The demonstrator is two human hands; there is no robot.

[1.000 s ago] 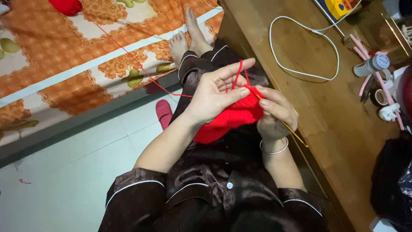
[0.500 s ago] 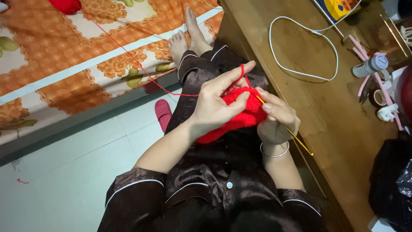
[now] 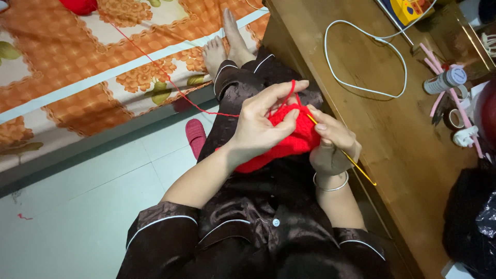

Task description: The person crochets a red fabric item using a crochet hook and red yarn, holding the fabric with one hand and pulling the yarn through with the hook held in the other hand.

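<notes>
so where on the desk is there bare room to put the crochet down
Bare wood shows on the wooden desk between the white cable loop and the right hand. The far right edge is crowded: thread spool, pink strips, tape roll.

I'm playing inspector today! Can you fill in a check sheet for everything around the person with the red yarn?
Surface: wooden table at the person's right.
Job's things: red knitted piece, yellow hook, red yarn strand running to a red ball on the bedspread.
Clutter: thread spool, tape roll, black bag.
Grippers: left hand holds the piece, yarn over its forefinger; right hand holds the hook.
Cables: white cable looped on the table.
Surroundings: tiled floor, red slipper.
</notes>
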